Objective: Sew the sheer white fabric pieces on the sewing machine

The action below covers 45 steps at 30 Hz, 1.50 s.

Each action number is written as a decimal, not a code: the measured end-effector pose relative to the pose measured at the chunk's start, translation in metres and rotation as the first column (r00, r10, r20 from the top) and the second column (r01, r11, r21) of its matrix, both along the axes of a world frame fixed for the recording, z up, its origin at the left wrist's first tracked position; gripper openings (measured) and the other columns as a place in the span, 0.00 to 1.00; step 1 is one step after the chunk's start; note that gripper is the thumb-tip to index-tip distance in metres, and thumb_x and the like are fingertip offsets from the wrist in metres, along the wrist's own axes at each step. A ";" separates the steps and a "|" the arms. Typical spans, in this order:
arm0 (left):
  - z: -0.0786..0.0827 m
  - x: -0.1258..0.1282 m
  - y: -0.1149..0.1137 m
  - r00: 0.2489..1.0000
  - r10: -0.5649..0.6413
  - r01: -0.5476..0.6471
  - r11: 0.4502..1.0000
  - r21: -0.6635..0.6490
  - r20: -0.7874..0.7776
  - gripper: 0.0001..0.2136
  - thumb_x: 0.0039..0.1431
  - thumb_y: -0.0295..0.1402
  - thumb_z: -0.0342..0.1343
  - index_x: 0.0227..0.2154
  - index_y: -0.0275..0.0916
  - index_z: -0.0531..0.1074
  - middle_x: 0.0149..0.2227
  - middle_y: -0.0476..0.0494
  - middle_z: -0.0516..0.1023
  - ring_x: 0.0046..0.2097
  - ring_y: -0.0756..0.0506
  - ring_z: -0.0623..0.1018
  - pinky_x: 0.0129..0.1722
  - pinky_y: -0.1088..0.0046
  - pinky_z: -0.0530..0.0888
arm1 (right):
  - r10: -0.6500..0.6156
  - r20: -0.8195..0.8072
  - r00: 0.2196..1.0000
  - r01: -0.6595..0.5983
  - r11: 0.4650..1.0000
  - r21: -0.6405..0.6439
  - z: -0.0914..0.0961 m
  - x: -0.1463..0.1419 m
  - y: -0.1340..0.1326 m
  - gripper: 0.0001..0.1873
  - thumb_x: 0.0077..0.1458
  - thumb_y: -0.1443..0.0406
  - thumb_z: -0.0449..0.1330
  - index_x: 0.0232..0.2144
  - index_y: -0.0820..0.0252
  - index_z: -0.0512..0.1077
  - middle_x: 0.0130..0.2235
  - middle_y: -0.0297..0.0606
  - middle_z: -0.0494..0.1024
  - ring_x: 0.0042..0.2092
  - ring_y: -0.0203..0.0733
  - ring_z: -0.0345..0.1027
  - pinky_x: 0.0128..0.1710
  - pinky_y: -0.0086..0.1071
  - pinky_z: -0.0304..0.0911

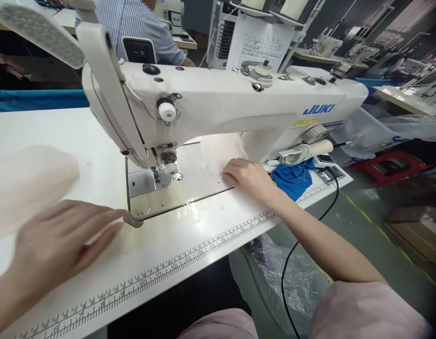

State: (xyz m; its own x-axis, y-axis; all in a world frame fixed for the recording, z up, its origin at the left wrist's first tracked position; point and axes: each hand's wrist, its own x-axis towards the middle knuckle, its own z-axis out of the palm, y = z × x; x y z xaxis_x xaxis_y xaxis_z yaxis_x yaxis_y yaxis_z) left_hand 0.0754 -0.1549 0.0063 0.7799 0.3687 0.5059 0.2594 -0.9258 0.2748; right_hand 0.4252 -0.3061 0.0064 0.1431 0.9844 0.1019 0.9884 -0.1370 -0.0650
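Observation:
A white JUKI sewing machine [218, 99] stands on the table in front of me. My right hand [248, 181] is under the machine's arm, right of the needle. Its fingers are bent closed on the edge of a pale pinkish fabric piece [221, 150] lying on the machine bed. My left hand [66, 235] is smeared by motion at the bed's left corner, fingers stretched out and thumb apart, with nothing seen in it. Beyond that hand, a blurred beige fabric piece [30, 174] lies on the white tabletop. The presser foot [156, 175] has no cloth under it.
A printed ruler [175, 266] runs along the table's front edge. Blue cloth [294, 179] and a thread-wound cone [306, 151] lie at the right end. A black cable [285, 278] hangs down there. A person in a striped shirt [133, 28] sits behind the machine.

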 end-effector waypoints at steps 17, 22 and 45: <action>-0.036 0.196 -0.036 0.918 -0.144 0.168 0.985 0.033 -0.370 0.23 0.70 0.36 0.43 0.62 0.27 0.60 0.65 0.31 0.60 0.66 0.39 0.62 0.66 0.59 0.62 | -0.059 -0.041 0.997 0.066 0.981 0.184 -0.011 0.006 -0.008 0.14 0.66 0.67 0.48 0.43 0.60 0.73 0.37 0.42 0.80 0.37 0.44 0.73 0.34 0.33 0.60; -0.039 0.195 -0.039 0.919 -0.149 0.169 0.985 0.023 -0.364 0.23 0.70 0.35 0.42 0.62 0.26 0.60 0.65 0.30 0.60 0.67 0.39 0.60 0.67 0.58 0.59 | -0.035 -0.442 0.896 0.263 0.845 0.466 0.005 0.000 -0.022 0.10 0.64 0.62 0.53 0.41 0.57 0.72 0.38 0.38 0.80 0.38 0.41 0.74 0.39 0.33 0.66; 0.010 0.054 -0.053 0.984 -0.176 0.088 0.380 -0.921 0.021 0.05 0.63 0.40 0.54 0.39 0.46 0.68 0.39 0.47 0.80 0.41 0.47 0.80 0.43 0.67 0.79 | -0.186 -0.911 -0.369 -0.332 0.941 -0.058 0.003 -0.108 0.019 0.20 0.57 0.55 0.63 0.20 0.61 0.71 0.22 0.31 0.72 0.27 0.34 0.67 0.36 0.31 0.67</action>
State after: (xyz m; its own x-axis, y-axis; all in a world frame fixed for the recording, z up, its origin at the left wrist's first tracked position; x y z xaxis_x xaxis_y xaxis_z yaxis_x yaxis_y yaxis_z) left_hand 0.1296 -0.2083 0.0165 0.8780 0.4618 -0.1264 0.2167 -0.1480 0.9650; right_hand 0.3170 -0.2873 0.0097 -0.2916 0.9288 -0.2287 -0.3752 -0.3310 -0.8658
